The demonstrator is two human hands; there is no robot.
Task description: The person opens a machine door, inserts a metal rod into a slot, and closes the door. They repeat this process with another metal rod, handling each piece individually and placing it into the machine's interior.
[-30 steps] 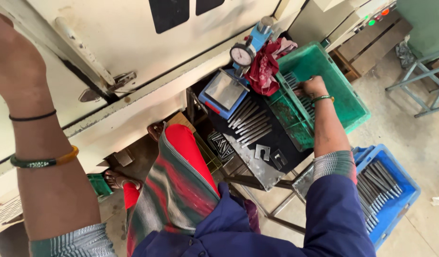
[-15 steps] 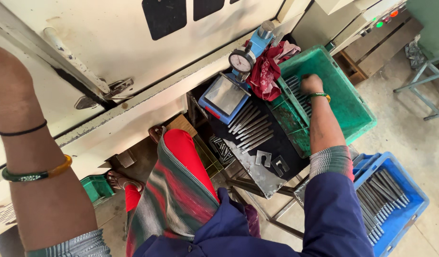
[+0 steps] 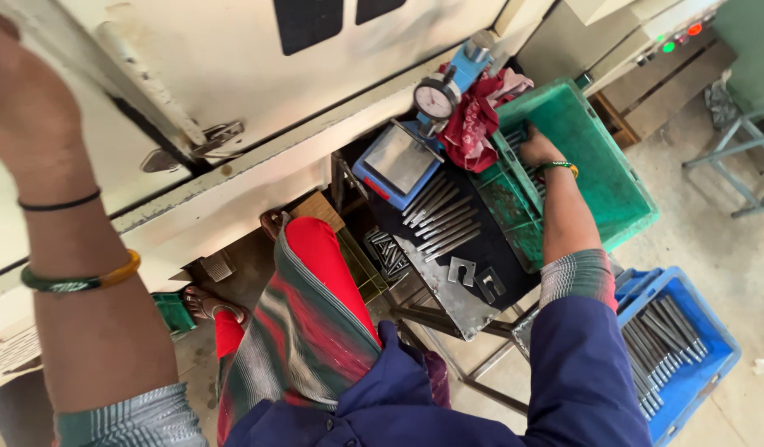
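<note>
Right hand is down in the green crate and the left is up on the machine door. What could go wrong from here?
1. The right hand reaches among metal rods in the green crate; fingers could get nicked or pinched there.
2. The red rag lies draped against the dial gauge; a snag on withdrawal might tip the gauge.
3. The loose rods lie near the black tray's edge beside the forearm; a brush could roll them off.

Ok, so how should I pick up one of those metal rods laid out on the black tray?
Probably pinch a metal rod across its middle from above: the rods lie flat, parallel and close together on the black tray, leaving their tops most exposed.
</note>
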